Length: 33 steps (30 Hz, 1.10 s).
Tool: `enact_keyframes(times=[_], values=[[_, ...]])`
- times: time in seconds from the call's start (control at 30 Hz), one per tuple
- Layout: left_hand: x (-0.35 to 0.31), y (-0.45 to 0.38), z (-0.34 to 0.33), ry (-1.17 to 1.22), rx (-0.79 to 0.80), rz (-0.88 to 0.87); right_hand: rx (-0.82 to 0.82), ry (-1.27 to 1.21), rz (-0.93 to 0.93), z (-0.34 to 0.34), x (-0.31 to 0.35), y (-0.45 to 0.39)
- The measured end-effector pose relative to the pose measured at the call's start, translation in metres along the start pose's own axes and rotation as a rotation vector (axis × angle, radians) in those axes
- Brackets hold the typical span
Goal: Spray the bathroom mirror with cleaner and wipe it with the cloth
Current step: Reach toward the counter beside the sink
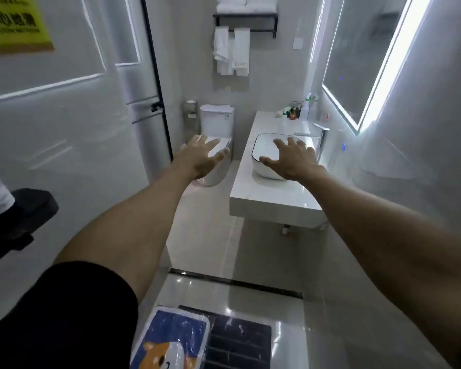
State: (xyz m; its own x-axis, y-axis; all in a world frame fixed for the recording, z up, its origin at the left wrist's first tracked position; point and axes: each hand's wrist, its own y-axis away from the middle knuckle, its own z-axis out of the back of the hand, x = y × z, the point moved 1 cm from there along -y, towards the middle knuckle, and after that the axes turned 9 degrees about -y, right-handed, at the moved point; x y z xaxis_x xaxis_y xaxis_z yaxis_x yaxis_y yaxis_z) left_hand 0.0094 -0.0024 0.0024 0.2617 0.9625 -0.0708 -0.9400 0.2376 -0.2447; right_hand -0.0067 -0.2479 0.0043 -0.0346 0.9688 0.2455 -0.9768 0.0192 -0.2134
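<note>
Reaching: both arms stretch forward from the doorway into a bathroom, palms down, holding nothing.
Left hand: fingers spread wide and straight, seen in front of the toilet; touching nothing.
Right hand: fingers spread wide, slightly bent at the tips, seen in front of the basin; whether it touches the basin cannot be told.
Mirror: on the right wall above the table, framed by a lit white strip; its surface looks dull grey.
Spray bottle: white, upright at the far end of the table, near the wall below the mirror's lower corner, well apart from both hands.
Cloth: none can be told apart with certainty.
Table: white stone slab fixed to the right wall, carrying the basin near its front end.
Tap: chrome, standing just beside the basin on the mirror side, spout over the bowl.
Small bottles: a cluster at the far end of the table, beside the spray bottle; too small to tell apart.
Towels: white, hanging from a black rack on the far wall, more folded on top.
Glass door: black-framed, to the left of the toilet.
Mat: blue with a cartoon dog, wrapped in clear film, on the floor at the threshold.
</note>
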Motion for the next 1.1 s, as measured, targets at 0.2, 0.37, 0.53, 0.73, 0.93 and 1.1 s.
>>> enact_keyframes(times=[0.2, 0.37, 0.53, 0.73, 0.93, 1.1], values=[[0.047, -0.079, -0.022, -0.031, 0.046, 0.011, 0.047, 0.02, -0.025, -0.029, 0.019, -0.087], [0.074, -0.14, -0.037, -0.067, 0.044, 0.003, 0.066, 0.013, -0.019, -0.062, 0.035, -0.152], [0.103, -0.2, -0.069, -0.042, 0.069, 0.019, 0.053, 0.001, 0.007, -0.089, 0.036, -0.223], [0.137, -0.283, -0.1, -0.071, 0.083, 0.052, 0.06, -0.025, 0.019, -0.117, 0.029, -0.317], [0.151, -0.372, -0.111, -0.154, 0.098, 0.083, 0.086, -0.072, 0.02, -0.137, 0.011, -0.412], [0.16, -0.432, -0.123, -0.172, 0.121, 0.083, 0.088, -0.067, 0.022, -0.145, 0.001, -0.48]])
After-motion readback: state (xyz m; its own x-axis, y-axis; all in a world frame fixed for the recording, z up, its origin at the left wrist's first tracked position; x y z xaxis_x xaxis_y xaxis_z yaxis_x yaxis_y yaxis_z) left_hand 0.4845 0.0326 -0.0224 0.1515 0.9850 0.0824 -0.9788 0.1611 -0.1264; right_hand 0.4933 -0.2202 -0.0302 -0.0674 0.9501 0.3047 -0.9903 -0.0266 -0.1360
